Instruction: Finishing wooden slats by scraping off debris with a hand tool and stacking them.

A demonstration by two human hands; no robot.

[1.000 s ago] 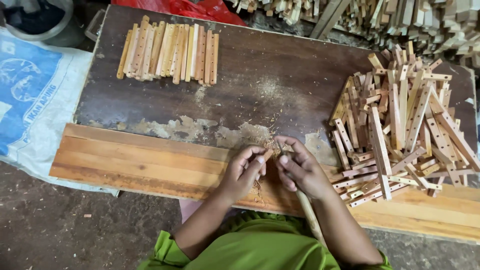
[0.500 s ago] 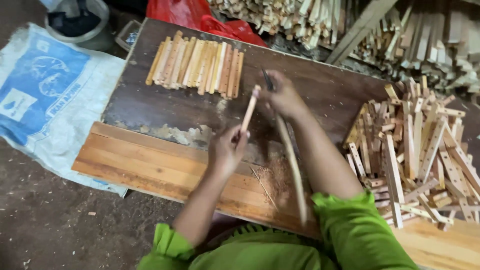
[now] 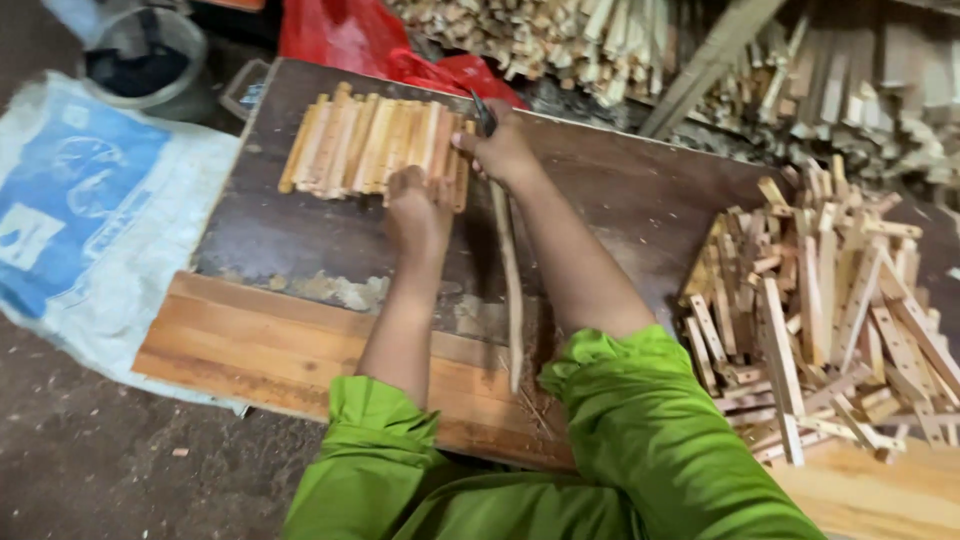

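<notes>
We see both arms, in bright green sleeves (image 3: 640, 430), stretched across a dark wooden board (image 3: 620, 200) toward a neat row of light wooden sticks (image 3: 370, 145) lying side by side at its far end.

The right hand (image 3: 503, 150) is closed in a fist around the upper end of a long-handled tool (image 3: 508, 270). A dark tip pokes out just above the fist, and the pale handle runs from the fist back toward the body, ending near a patch of sawdust (image 3: 530, 395) on the board's near edge. Immediately to the left of this grip lies the right end of the stick row, and the thumb side of the fist touches or nearly touches the last stick.

The left hand (image 3: 418, 210) rests palm down at the near edge of the same row, fingers curled over the sticks' ends. We cannot tell whether it grips one stick or merely presses on them.

Well to the right of both hands sits a loose heap of wooden slats (image 3: 830, 310), many with small holes. Beyond the row are a red plastic bag (image 3: 345, 35) and more stacked wood (image 3: 560, 40). Far to the left lies a white and blue sack (image 3: 80, 210), with a bucket (image 3: 150, 55) beyond it.
</notes>
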